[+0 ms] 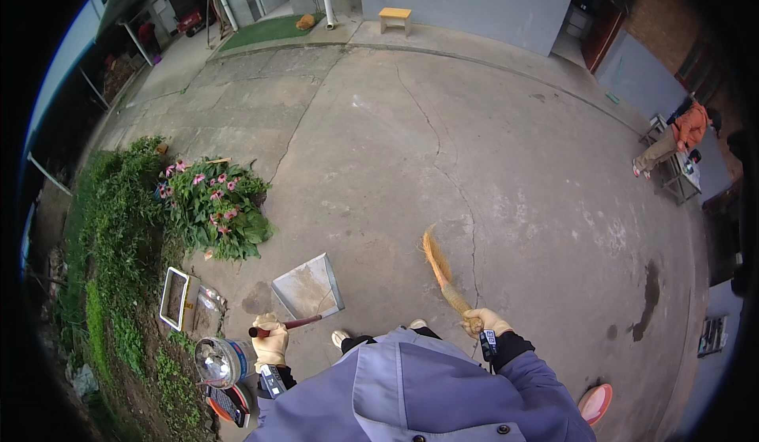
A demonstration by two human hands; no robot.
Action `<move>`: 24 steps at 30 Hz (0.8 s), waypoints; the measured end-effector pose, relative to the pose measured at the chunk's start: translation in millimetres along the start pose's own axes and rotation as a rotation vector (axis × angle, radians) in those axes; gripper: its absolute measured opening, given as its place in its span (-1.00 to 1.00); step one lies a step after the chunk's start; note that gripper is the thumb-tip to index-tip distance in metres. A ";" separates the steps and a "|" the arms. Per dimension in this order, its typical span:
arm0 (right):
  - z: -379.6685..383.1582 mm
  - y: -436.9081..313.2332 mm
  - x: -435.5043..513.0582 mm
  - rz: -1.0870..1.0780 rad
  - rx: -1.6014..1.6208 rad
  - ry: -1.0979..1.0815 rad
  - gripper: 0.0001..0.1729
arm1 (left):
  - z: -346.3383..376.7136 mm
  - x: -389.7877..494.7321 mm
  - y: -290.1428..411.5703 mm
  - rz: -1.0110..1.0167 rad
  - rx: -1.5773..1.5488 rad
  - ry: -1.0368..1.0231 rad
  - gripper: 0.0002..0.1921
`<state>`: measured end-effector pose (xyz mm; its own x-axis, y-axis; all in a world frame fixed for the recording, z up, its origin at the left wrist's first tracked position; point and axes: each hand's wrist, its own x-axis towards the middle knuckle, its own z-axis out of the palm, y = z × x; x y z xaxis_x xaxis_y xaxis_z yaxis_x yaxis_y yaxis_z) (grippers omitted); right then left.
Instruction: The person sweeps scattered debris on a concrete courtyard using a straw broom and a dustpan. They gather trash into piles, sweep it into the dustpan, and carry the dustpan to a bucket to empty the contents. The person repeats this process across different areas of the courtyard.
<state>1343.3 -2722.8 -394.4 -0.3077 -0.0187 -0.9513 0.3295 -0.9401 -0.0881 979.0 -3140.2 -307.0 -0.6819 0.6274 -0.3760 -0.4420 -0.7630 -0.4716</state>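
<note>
My left hand [271,340], in a cream glove, is closed around the dark red handle [301,322] of a metal dustpan [307,286]. The pan lies in front of me to the left, with brown dirt or staining across its bottom. My right hand [487,321], gloved the same way, grips the bound handle of a straw hand broom [446,270]. Its bristles point forward over the concrete, apart from the dustpan; whether they touch the ground I cannot tell. Both wrists carry small strapped devices.
Left of me are a clear plastic tub [224,362], a white planter box [179,299] and pink coneflowers [219,205]. A pink basin [595,403] stands behind right. At far right a person [682,130] bends at a table [679,178]. A yellow-topped stool [395,15] stands by the far wall.
</note>
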 end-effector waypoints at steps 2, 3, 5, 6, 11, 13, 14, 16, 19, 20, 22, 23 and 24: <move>-38.7 10.0 -22.9 -0.078 0.194 -0.034 -0.77 | -13.8 38.4 -41.5 0.001 0.079 0.161 -0.83; -47.0 17.0 -34.9 -0.121 0.290 -0.022 -0.78 | -13.0 57.5 -60.9 0.044 0.197 0.228 -0.82; -68.8 17.5 -45.6 -0.199 0.474 -0.015 -0.81 | -21.7 97.2 -104.8 -0.034 0.294 0.255 -0.82; -81.1 19.2 -52.1 -0.230 0.570 -0.009 -0.83 | -23.9 118.6 -127.7 -0.071 0.249 0.375 -0.84; -148.5 15.7 -71.8 -0.324 1.059 0.088 -0.72 | -54.1 213.4 -250.3 -0.233 0.290 0.639 -0.86; -174.2 9.8 -73.9 -0.346 1.147 0.127 -0.73 | -73.8 251.6 -293.9 -0.257 0.316 0.704 -0.86; -187.8 3.7 -75.2 -0.340 1.212 0.133 -0.74 | -85.7 272.6 -316.9 -0.267 0.350 0.721 -0.86; -210.2 -5.1 -77.9 -0.324 1.298 0.089 -0.76 | -111.9 317.5 -360.1 -0.359 0.437 0.682 -0.86; -229.1 -25.7 -87.0 -0.258 1.252 0.178 -0.76 | -150.2 381.2 -434.9 -0.372 0.228 0.723 -0.85; -236.7 -32.8 -96.5 -0.252 1.279 0.074 -0.76 | -158.5 399.4 -458.4 -0.355 0.344 0.860 -0.81; -253.5 -59.4 -116.1 -0.296 1.314 -0.008 -0.76 | -187.8 426.9 -512.0 -0.483 0.099 0.667 -0.76; -257.9 -71.9 -124.1 -0.321 1.348 0.087 -0.73 | -196.6 443.9 -535.7 -0.480 0.166 0.670 -0.75; -261.2 -85.2 -133.2 -0.318 1.447 0.002 -0.74 | -204.8 460.2 -559.5 -0.496 0.413 0.673 -0.74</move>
<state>1589.4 -2551.3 -337.4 -0.1934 0.2476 -0.9494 -0.9048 -0.4191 0.0750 1031.8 -2392.7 -379.5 0.0641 0.7558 -0.6516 -0.8527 -0.2978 -0.4293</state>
